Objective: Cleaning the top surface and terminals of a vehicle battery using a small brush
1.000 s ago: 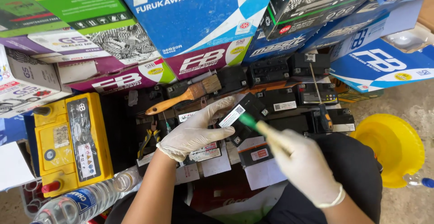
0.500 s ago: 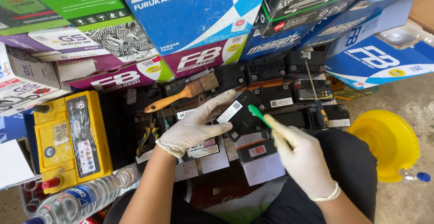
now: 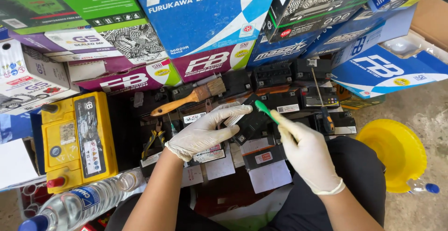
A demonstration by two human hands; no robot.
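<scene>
While both gloved hands meet over the black batteries:
battery (image 3: 250,121): small, black, gripped by left hand (image 3: 203,130), fingers clamped around it
brush (image 3: 265,110): green, pinched in right hand (image 3: 305,154), touching battery's right side
brush axis: slants up-left toward battery

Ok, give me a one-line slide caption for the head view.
Gloved left hand steadies a small black battery while the gloved right hand works a green-tipped tool over it.

A wooden-handled paintbrush (image 3: 189,98) lies across the black batteries (image 3: 289,79) — yellow battery (image 3: 77,140) left, yellow funnel (image 3: 394,149) right, plastic bottle (image 3: 79,203) below.
</scene>
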